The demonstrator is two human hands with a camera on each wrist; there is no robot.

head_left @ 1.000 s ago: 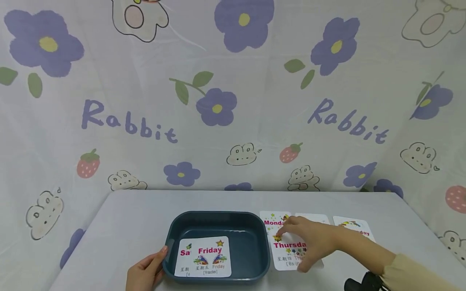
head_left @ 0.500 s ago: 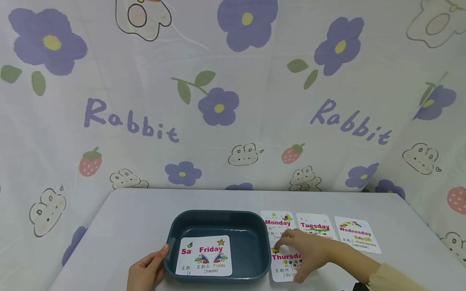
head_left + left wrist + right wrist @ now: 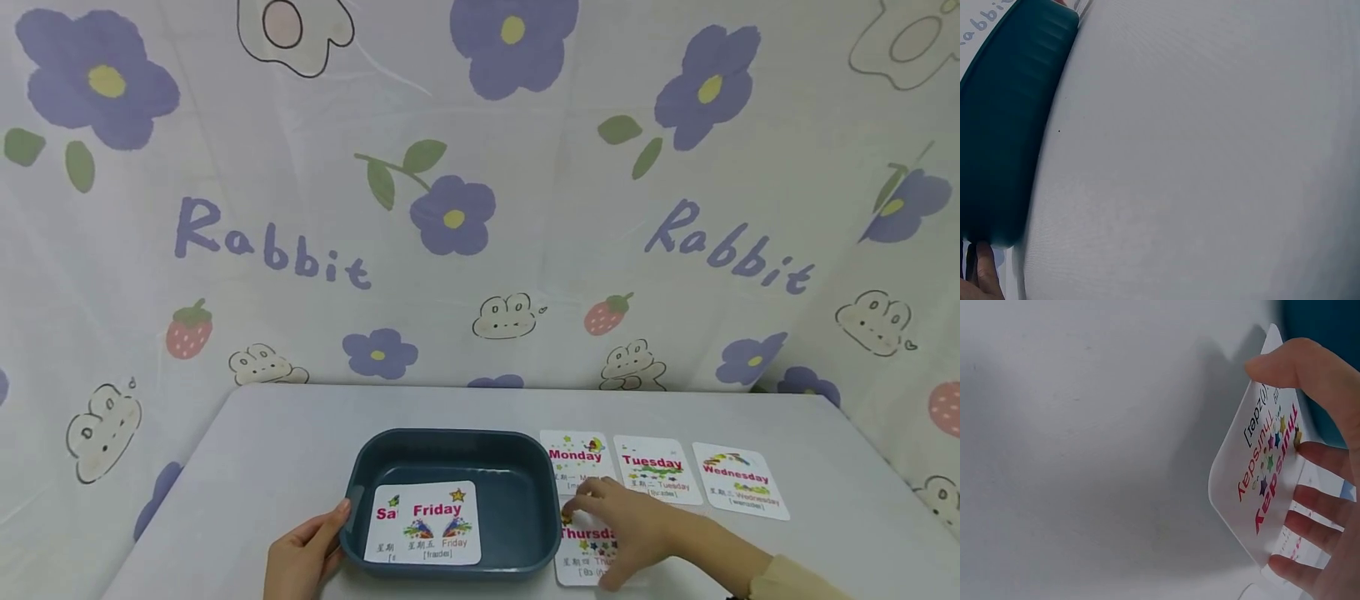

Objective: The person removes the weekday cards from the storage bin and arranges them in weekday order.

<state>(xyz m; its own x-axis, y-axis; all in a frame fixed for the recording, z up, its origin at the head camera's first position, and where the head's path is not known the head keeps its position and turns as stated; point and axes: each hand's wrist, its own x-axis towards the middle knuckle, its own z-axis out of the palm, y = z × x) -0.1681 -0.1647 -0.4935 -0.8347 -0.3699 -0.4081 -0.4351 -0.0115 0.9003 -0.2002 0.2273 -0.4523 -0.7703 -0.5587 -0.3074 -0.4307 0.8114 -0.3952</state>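
Note:
With the left hand (image 3: 306, 557) a person holds the left rim of a dark teal plastic tray (image 3: 517, 512), thumb on top. The right hand (image 3: 637, 527) spans a white word card reading "Thursday" (image 3: 576, 558), just right of the tray. Along one edge of that card lie the fingertips, and the thumb (image 3: 1285, 362) is at the opposite edge in the right wrist view. The hand covers part of the card. Inside the tray a "Friday" card (image 3: 457, 537) overlaps a card whose visible letters read "Sa" (image 3: 381, 533).
Behind the right hand, cards reading "Monday" (image 3: 573, 442), "Tuesday" (image 3: 660, 471) and "Wednesday" (image 3: 742, 483) lie in a row on the white table (image 3: 292, 442). A patterned cloth (image 3: 525, 192) hangs beyond the table's back edge.
The right hand has drawn the Thursday card down and slightly left, off the row behind, uncovering more of the Monday, Tuesday and Wednesday cards. The left hand keeps its hold on the tray.

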